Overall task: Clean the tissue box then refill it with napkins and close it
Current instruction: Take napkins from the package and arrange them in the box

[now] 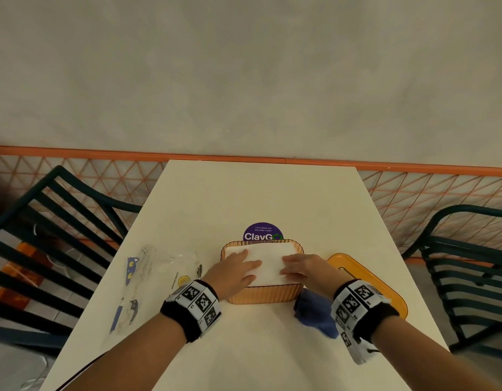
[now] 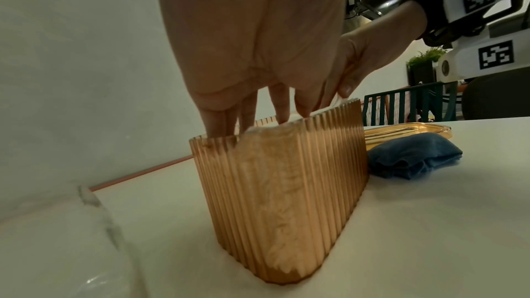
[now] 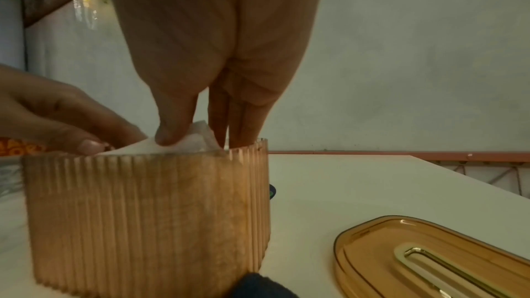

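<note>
An amber ribbed tissue box (image 1: 262,293) stands open at the middle of the table, with a white stack of napkins (image 1: 269,268) filling it to the rim. My left hand (image 1: 242,265) lies flat on the left half of the stack with its fingers straight. My right hand (image 1: 296,268) presses on the right half. In the right wrist view its thumb (image 3: 172,135) pushes down on the napkins (image 3: 137,150) while the straight fingers (image 3: 241,128) reach down along the box wall (image 3: 149,212). The amber lid (image 1: 385,289) with a gold slot lies flat to the right of the box.
A crumpled blue cloth (image 1: 314,313) sits against the box's near right corner, beside the lid. An empty clear plastic wrapper (image 1: 159,272) lies left of the box. A purple round sticker (image 1: 262,232) is behind it. Dark metal chairs (image 1: 61,235) flank the table.
</note>
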